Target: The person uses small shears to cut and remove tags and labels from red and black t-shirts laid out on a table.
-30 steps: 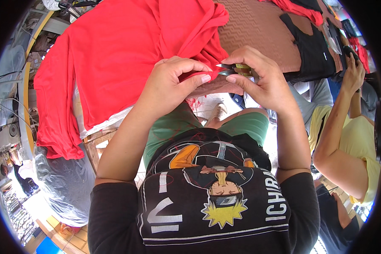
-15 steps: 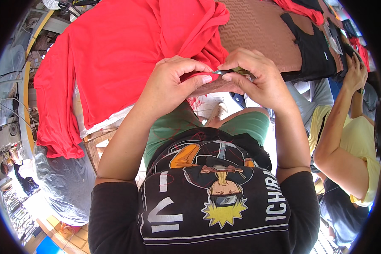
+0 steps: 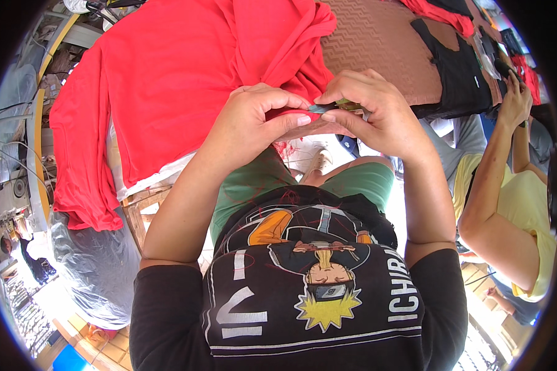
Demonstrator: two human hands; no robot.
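Left hand (image 3: 250,117): thumb and forefinger nearly together, pinching a small fold of the large bright-red fabric garment (image 3: 167,80). Right hand (image 3: 377,114): fingers curled, thumb below, gripping small metal-bladed snips with a yellow-green handle (image 3: 320,108). Blades look close together, pointing toward the left hand; tip at or just beside the pinched fold, contact unclear.

Gap between the hands: narrow, bridged by the blades. Main spread of the red garment lies beyond and left of the left hand, on the table (image 3: 377,49), which has a brown zigzag-textured cover. Its sleeve hangs past the table's edge, far left of that hand. Near edge of the brown cover passes just under both hands; below it, between the forearms, room opens down to the green shorts (image 3: 359,185). Beyond the right hand, brown cover shows as far as a black fabric piece (image 3: 458,74). Farther right: a co-worker's bare arm (image 3: 486,167), well apart.
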